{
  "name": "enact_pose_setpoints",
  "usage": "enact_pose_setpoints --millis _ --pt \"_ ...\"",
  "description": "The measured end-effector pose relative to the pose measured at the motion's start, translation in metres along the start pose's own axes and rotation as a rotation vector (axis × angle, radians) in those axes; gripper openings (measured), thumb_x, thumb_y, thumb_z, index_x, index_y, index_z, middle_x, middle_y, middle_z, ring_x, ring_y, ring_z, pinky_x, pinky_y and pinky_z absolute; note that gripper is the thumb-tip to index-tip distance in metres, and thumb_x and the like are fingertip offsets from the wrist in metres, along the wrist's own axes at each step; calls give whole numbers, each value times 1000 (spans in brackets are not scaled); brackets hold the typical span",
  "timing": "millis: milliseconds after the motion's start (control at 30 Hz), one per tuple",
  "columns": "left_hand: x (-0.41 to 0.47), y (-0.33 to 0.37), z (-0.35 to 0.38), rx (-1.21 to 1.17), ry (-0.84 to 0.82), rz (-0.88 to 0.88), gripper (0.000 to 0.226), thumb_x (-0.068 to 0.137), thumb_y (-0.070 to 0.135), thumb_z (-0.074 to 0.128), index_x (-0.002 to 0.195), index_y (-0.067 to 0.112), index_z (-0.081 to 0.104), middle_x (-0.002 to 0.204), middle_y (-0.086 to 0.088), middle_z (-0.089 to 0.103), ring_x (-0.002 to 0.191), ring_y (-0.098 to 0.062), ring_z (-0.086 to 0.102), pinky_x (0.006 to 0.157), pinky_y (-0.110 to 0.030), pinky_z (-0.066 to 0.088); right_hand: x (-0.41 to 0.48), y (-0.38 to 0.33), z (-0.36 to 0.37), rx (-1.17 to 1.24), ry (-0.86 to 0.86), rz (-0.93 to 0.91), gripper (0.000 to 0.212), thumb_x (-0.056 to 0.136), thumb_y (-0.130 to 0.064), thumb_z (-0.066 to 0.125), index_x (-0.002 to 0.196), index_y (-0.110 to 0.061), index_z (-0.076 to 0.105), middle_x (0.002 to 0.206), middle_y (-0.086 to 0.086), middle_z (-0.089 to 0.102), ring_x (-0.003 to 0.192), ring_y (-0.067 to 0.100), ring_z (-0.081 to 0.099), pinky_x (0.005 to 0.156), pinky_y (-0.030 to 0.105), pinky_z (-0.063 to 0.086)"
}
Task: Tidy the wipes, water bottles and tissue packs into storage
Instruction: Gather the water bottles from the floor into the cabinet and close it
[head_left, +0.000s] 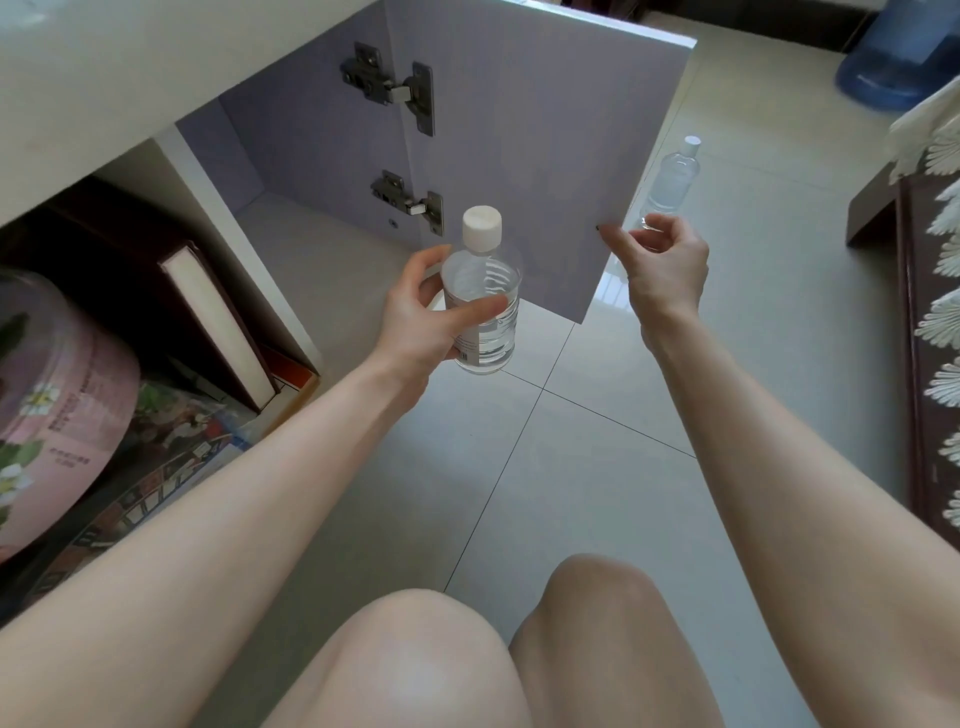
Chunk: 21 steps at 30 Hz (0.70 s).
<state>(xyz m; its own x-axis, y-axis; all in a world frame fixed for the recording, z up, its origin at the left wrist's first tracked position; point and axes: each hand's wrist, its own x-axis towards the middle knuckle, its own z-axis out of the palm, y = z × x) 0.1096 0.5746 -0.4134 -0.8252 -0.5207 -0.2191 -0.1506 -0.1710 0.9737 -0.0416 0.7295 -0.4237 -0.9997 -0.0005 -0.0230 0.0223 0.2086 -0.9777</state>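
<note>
My left hand (421, 322) grips a clear water bottle (485, 312) with a white cap, upright, in front of the open cabinet (311, 244). The cabinet's inside is pale lavender and looks bare. My right hand (662, 265) holds the free edge of the open cabinet door (530, 156), thumb on the inner face and fingers curled behind it. A second clear water bottle (675, 176) stands on the floor beyond the door, partly hidden by the door and my right hand. No wipes or tissue packs are in view.
The left compartment holds a thick book (218, 322), with a pink floral container (57, 415) in front of it. A blue water jug (898, 57) stands at the far right. Dark furniture with a lace cloth (935, 312) lines the right side. My knees are at the bottom, over the tiled floor.
</note>
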Motion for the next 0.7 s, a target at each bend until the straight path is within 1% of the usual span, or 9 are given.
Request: enact_pose_setpoints --millis 100,167,233,300,400,467,533,633,700 --pt "-6 3 -2 -10 4 8 65 73 5 82 128 23 51 123 3 64 109 -15 64 81 -49 59 -16 -3 -4 12 -1 -22 51 76 -30 80 117 -10 57 103 5 64 87 11 62 85 25 51" --pt "-9 5 -3 -6 1 14 66 73 6 82 128 23 51 123 2 64 109 -15 64 77 -44 60 -27 -4 -3 35 -17 -20 41 76 -28 79 108 -13 58 94 1 64 85 12 62 85 29 53" --pt "-16 9 -5 -3 -1 20 62 74 6 81 125 25 52 119 5 66 99 -9 66 68 -35 60 -42 -5 -1 69 -73 -17 32 77 -25 79 100 -16 59 89 -4 63 85 14 63 85 35 56" --pt "-23 13 -7 -5 -5 25 59 74 5 80 122 25 52 111 9 67 90 -4 66 58 -28 58 -54 -3 4 98 -165 -2 28 78 -25 78 100 -17 61 93 -1 65 90 19 65 85 40 57" --pt "-35 20 -13 9 -1 36 58 75 6 80 122 25 52 113 7 68 94 -8 66 51 -21 52 -75 -2 11 137 -329 68 30 84 -26 73 110 -16 61 106 6 66 95 20 66 84 38 56" --pt "-42 27 -19 18 10 48 60 75 7 80 125 23 51 116 5 67 99 -12 65 54 -24 55 -86 -3 14 157 -431 129 38 88 -31 69 122 -15 60 114 4 65 101 21 65 85 38 58" --pt "-48 31 -23 22 24 57 64 75 7 80 130 22 50 117 5 66 103 -16 66 66 -34 59 -93 -4 17 173 -508 185 44 90 -36 66 129 -17 57 120 3 63 106 24 64 84 40 58" --pt "-55 37 -28 27 47 62 66 74 9 81 131 21 50 119 1 67 106 -20 66 83 -51 56 -101 -11 23 171 -592 217 39 90 -42 63 125 -27 58 124 1 60 107 24 64 82 40 59" --pt "-60 41 -30 33 65 69 67 75 10 81 132 21 49 121 0 66 103 -16 66 84 -53 55 -108 -18 26 178 -653 210 34 90 -46 62 120 -31 59 126 -1 60 108 26 63 82 40 60"
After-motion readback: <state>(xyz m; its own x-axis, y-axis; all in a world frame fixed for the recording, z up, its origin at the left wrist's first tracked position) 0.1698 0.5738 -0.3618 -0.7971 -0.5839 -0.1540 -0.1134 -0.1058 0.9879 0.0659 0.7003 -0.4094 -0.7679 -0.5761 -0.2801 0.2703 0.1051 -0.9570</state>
